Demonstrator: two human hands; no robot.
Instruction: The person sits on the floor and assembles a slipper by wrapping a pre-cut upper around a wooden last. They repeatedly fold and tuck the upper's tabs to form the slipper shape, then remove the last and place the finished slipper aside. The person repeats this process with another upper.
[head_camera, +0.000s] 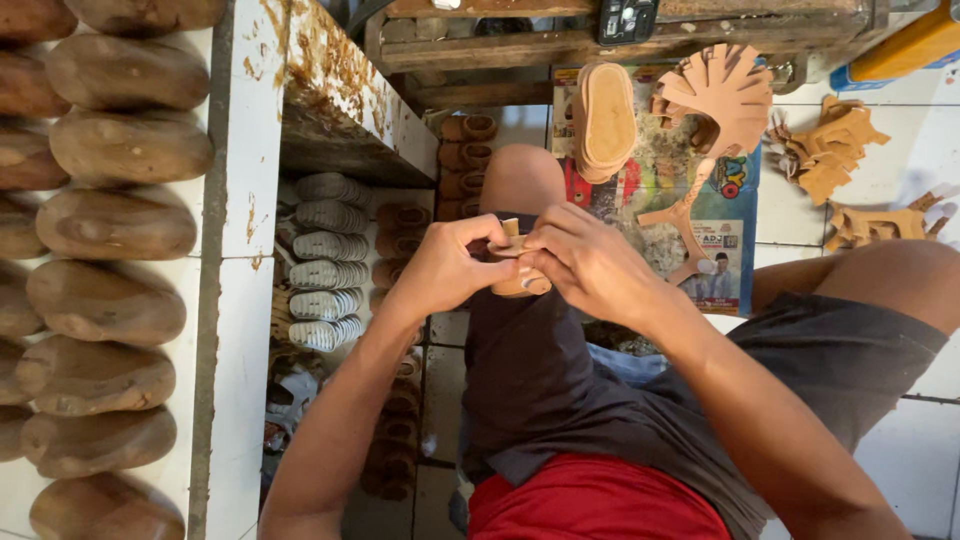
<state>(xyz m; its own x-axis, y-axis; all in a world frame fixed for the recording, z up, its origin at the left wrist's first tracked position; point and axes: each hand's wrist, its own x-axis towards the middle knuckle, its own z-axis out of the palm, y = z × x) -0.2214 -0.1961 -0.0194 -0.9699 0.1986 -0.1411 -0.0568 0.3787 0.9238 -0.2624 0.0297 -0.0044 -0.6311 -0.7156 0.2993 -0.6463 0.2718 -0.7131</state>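
My left hand (445, 265) and my right hand (590, 262) meet over my left knee, both gripping a small tan shoe part (520, 283) with a strip sticking up between the fingers. The fingers cover most of the piece. I sit in dark shorts and a red shirt above a tiled floor.
Brown wooden shoe lasts (120, 225) line a white shelf at left. White ridged soles (325, 260) and brown soles (400, 245) are stacked below it. A tan sole stack (605, 120), fanned leather pieces (725, 95) and cut straps (835, 150) lie on printed paper and the floor ahead.
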